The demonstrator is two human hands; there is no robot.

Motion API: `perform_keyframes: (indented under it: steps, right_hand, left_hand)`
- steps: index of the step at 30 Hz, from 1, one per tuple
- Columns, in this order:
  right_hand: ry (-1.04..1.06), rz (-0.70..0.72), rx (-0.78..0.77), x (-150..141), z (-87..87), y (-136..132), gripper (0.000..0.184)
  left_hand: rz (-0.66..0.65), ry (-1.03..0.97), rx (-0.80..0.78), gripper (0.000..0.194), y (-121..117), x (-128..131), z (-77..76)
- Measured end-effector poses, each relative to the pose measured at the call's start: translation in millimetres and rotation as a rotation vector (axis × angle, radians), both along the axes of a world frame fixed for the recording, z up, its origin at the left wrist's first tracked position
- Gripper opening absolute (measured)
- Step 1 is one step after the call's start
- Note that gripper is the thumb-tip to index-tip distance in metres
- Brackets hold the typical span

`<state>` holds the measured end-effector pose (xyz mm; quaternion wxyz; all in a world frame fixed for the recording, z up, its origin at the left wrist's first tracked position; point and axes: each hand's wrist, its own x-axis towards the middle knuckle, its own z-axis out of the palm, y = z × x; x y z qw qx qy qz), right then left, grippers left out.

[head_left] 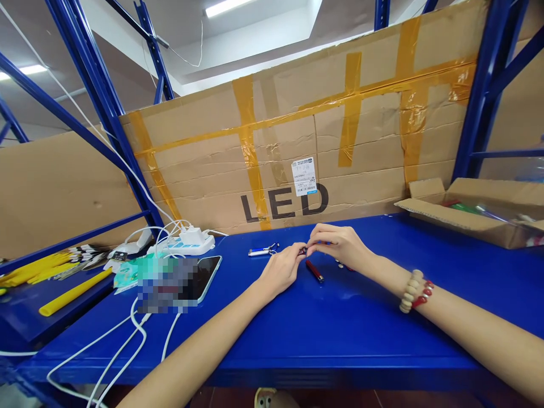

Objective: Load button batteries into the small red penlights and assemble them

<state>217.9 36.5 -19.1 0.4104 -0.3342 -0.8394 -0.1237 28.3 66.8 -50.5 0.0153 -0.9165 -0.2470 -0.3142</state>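
Observation:
Over the blue tabletop (272,334), my left hand (283,266) and my right hand (334,242) meet fingertip to fingertip. Between them they pinch a small dark, shiny piece (302,250), mostly covered by the fingers and too small to name. Just below the fingertips lies a short dark-red metal tube (314,271) with a darker end. Small silver bits (339,264) rest under my right wrist, partly hidden. To the left of my left hand lie a blue and a silver pen-like tube (260,251), with a small ring and clasp at one end.
A phone (207,277) lies at left, near a white power strip (202,245) with plugs and trailing white cables (142,334). Yellow tubes (76,292) sit further left. An open cardboard box (467,226) stands at right. Taped cardboard (204,187) walls the back.

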Motion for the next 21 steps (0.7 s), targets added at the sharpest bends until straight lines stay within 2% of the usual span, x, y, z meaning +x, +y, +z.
perform_keyframes:
  steps: [4,8,13,17,21]
  right_hand:
    - [0.106,-0.021,-0.176,-2.1,0.5,0.7,0.030]
    - [0.239,-0.082,-0.430,-2.7,-3.3,5.7,0.032]
    - [0.337,-0.034,-0.759,-6.6,-7.8,6.3,0.041]
    - [0.403,0.031,-0.834,-13.2,-4.0,-0.1,0.041]
    - [0.365,0.012,-0.829,-12.1,-2.4,0.4,0.039]
  left_hand:
    - [0.023,-0.009,-0.022,0.022,1.4,0.0,-0.5]
    - [-0.015,-0.009,0.023,0.021,3.9,-1.2,-2.7]
    - [-0.045,-0.063,0.111,0.018,4.2,-2.1,-4.3]
    - [-0.046,-0.093,0.150,0.018,3.1,-2.1,-2.5]
    - [-0.027,-0.037,0.165,0.021,3.6,-1.7,-1.7]
